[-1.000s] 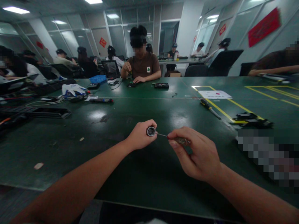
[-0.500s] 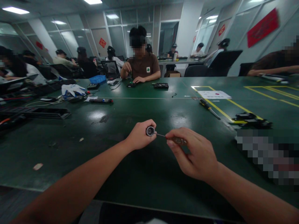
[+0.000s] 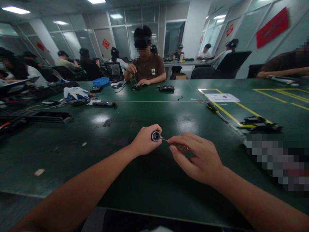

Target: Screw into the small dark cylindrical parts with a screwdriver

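Observation:
My left hand point(image 3: 145, 140) is wrapped round a small dark cylindrical part point(image 3: 155, 136), whose round open end with a pale rim faces me. The rest of that part is hidden in the fist. In my right hand point(image 3: 199, 158) is a screwdriver point(image 3: 182, 147), its see-through brownish handle pinched between thumb and fingers. The thin metal shaft points left and reaches the right side of the cylinder's rim. Whether the tip sits in a screw cannot be made out. Both hands are above the green table point(image 3: 116, 180).
A yellow-and-black screwdriver point(image 3: 217, 111) and black parts point(image 3: 259, 124) lie to the right, near a white sheet point(image 3: 223, 97). White-and-blue gloves point(image 3: 76, 93) and a dark tool point(image 3: 105, 104) lie at left. Across the table a person point(image 3: 147, 66) works on a small dark item.
My right hand has shifted slightly left with the screwdriver, closer to the cylindrical part, and its handle is turned a little. My left hand has hardly moved.

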Demonstrator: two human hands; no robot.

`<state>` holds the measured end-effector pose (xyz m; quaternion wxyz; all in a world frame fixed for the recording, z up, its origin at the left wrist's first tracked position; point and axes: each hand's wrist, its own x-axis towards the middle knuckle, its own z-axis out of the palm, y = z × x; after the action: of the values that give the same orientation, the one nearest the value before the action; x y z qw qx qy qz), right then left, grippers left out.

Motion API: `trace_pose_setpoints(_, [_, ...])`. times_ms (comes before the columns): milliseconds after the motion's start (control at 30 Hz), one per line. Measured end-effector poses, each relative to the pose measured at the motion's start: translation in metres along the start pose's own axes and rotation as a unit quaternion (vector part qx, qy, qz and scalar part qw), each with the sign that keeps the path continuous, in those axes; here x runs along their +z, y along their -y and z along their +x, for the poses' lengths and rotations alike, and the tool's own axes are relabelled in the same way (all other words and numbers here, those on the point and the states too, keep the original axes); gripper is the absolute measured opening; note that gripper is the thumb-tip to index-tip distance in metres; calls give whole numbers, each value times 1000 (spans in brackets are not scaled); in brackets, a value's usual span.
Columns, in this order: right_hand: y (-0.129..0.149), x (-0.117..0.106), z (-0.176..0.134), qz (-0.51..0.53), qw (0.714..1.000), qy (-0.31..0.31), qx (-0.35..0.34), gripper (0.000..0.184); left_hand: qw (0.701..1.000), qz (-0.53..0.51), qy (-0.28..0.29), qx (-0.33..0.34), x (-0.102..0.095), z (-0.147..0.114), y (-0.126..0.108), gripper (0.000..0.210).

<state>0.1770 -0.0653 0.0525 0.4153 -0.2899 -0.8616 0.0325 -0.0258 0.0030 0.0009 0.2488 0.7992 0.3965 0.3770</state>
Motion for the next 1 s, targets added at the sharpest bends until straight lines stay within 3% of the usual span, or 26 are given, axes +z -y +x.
trace_pose_setpoints(267, [1,-1,-2,-29,998,-30,40,10,1000,-2,-1,4,-1,0,-2,14])
trace_pose_setpoints(667, [-1,2,0,-14,1000,8,25,12,1000,7,12,5,0,0,0,14])
trace_pose_setpoints(1000, [0,1,-2,-18,1000,-7,24,11,1000,7,8,0,-1,0,-2,14])
